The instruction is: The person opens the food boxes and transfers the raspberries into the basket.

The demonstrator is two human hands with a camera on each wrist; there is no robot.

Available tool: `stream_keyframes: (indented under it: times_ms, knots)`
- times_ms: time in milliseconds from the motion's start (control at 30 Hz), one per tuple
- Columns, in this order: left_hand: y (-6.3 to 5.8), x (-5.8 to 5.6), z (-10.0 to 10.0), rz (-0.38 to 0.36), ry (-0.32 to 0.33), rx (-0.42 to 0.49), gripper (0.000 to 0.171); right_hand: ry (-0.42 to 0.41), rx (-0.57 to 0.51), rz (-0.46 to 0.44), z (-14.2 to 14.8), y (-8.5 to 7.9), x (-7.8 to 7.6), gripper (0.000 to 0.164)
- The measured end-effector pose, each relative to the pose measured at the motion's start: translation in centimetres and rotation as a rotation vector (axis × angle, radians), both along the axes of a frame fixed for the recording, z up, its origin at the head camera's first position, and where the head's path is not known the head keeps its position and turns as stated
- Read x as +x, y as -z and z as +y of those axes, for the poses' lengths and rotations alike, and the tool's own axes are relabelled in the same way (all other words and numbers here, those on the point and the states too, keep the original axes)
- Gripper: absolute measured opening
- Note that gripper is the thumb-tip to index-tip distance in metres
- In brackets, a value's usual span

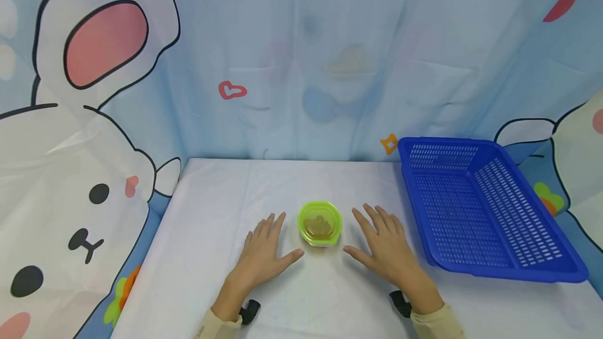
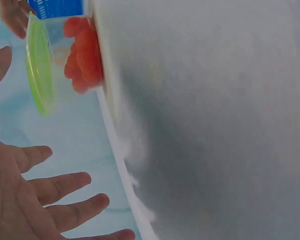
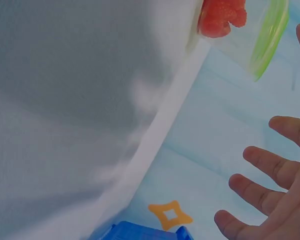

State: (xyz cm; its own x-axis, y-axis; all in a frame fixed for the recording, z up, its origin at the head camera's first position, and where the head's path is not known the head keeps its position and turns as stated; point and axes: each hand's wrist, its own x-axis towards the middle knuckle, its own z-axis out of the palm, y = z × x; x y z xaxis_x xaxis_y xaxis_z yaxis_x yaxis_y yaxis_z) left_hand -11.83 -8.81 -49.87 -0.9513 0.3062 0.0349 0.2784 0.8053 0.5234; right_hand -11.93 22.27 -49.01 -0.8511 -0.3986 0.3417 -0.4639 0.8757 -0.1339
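Note:
A clear tub with a green lid [image 1: 320,223] stands upright on the white table. Through its side in the left wrist view show red-orange pieces [image 2: 84,56] lying at the bottom, under the green lid [image 2: 40,65]. To its left my left hand [image 1: 264,255] hovers with fingers spread, the thumb pointing toward the tub. On the other side my right hand [image 1: 386,247] is held likewise, fingers extended and apart from the tub. Neither hand touches anything. The right wrist view also shows the red-orange pieces [image 3: 222,17] and spread fingers [image 3: 262,162].
A blue plastic basket [image 1: 471,213] with slotted walls sits on the right side of the white table [image 1: 188,255]. Behind the table hangs a light blue curtain [image 1: 292,56] with cartoon prints. A black strap piece [image 1: 249,311] shows at the left wrist.

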Motion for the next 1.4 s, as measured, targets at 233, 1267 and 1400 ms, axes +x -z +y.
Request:
stream_keyframes:
  times_ms: [233, 1267, 1400]
  knots:
    - [0.2, -0.4, 0.6, -0.01, 0.038, 0.07, 0.096, -0.062, -0.041, 0.033, -0.3, 0.4, -0.4, 0.084]
    - [1.1, -1.6, 2.6, -0.15, 0.077, 0.309, 0.094, -0.274, -0.188, 0.035, -2.6, 1.2, -1.9, 0.055]
    - [1.0, -1.6, 2.7, -0.148, 0.074, 0.306, 0.094, -0.292, -0.188, 0.039, -2.7, 1.0, -1.9, 0.052]
